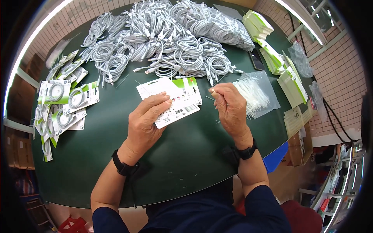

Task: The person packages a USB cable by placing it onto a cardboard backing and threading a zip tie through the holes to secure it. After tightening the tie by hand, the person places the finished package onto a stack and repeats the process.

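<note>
My left hand (147, 116) is closed on white and green packaging cards (182, 101), which it holds fanned a little above the table. Its thumb and fingers pinch their left side, and printing and a hang hole show on them. To the right, my right hand (230, 106) has thumb and forefinger pressed together; what they pinch is too small to make out. A thin pale strip (210, 98) shows just beside these fingertips. Close by this hand, a clear plastic bag (272, 91) lies spread under a pile of thin white cable ties (251, 97).
A large heap of coiled grey cables (155, 39) covers the far side of the dark green table (175, 155). Carded cables (62, 101) are piled at the left. Stacks of green and white cards (291, 87) and a phone (256, 60) lie along the right.
</note>
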`<state>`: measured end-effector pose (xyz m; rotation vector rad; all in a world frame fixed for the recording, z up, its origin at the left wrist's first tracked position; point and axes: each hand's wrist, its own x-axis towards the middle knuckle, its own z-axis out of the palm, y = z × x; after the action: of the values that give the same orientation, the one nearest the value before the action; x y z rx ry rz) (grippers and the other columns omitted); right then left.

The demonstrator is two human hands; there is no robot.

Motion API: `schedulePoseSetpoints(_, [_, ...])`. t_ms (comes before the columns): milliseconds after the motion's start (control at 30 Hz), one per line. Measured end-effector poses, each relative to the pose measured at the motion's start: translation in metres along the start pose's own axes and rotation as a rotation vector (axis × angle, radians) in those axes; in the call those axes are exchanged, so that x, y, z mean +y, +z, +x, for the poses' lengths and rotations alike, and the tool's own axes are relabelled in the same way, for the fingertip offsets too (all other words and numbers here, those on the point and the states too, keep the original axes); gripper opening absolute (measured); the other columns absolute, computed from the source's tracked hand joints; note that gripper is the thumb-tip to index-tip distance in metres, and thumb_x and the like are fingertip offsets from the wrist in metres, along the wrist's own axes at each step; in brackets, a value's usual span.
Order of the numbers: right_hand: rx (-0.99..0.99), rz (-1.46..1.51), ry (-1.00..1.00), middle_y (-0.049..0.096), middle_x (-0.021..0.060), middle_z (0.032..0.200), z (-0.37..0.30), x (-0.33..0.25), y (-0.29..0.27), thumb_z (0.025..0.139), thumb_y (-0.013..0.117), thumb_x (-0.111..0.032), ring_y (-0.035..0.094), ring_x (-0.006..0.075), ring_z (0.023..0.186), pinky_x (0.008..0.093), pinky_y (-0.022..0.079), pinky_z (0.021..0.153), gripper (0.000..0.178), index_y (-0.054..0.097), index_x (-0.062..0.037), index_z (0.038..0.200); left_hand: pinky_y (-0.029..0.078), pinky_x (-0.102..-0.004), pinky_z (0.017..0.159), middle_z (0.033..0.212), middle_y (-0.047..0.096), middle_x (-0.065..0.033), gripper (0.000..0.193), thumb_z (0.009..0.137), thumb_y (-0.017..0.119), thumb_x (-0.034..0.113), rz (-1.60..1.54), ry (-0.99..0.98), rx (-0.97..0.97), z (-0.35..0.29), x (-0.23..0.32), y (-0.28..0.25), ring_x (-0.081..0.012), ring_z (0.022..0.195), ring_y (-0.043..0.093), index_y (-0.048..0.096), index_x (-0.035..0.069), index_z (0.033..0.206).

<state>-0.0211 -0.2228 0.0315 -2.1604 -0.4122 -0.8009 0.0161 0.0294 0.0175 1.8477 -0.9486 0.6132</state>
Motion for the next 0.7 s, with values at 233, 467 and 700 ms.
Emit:
schedulePoseSetpoints(233, [0.071, 0.262, -0.156, 0.065, 0.0159, 0.094, -0.003, -0.021, -0.011, 0.089, 0.068, 0.008, 0.065, 0.0176, 0.071, 0.0273, 0.055, 0.059, 0.017, 0.061, 0.0007, 0.103, 0.060, -0.0363, 0.082, 0.106, 0.072, -0.0112, 0.027, 0.072, 0.081, -0.003, 0.026, 0.105, 0.013, 0.005, -0.001, 0.008, -0.0313, 0.105, 0.071, 0.062, 0.002, 0.090])
schedulePoseSetpoints(467, [-0.006, 0.508, -0.175, 0.066, 0.0180, 0.093, -0.008, -0.036, 0.000, 0.087, 0.068, 0.011, 0.068, 0.0211, 0.074, 0.0290, 0.056, 0.060, 0.020, 0.062, -0.0005, 0.102, 0.060, -0.0355, 0.082, 0.104, 0.072, -0.0107, 0.030, 0.068, 0.081, -0.005, 0.039, 0.144, -0.027, 0.001, -0.004, 0.008, -0.0315, 0.106, 0.071, 0.058, 0.003, 0.086])
schedulePoseSetpoints(700, [-0.070, 0.517, -0.167, 0.066, 0.0177, 0.092, -0.009, -0.037, 0.004, 0.087, 0.068, 0.011, 0.068, 0.0207, 0.073, 0.0284, 0.056, 0.058, 0.020, 0.061, -0.0004, 0.102, 0.060, -0.0358, 0.082, 0.103, 0.072, -0.0104, 0.031, 0.067, 0.082, -0.004, 0.032, 0.140, -0.027, 0.001, -0.003, 0.005, -0.0316, 0.107, 0.071, 0.059, 0.004, 0.086])
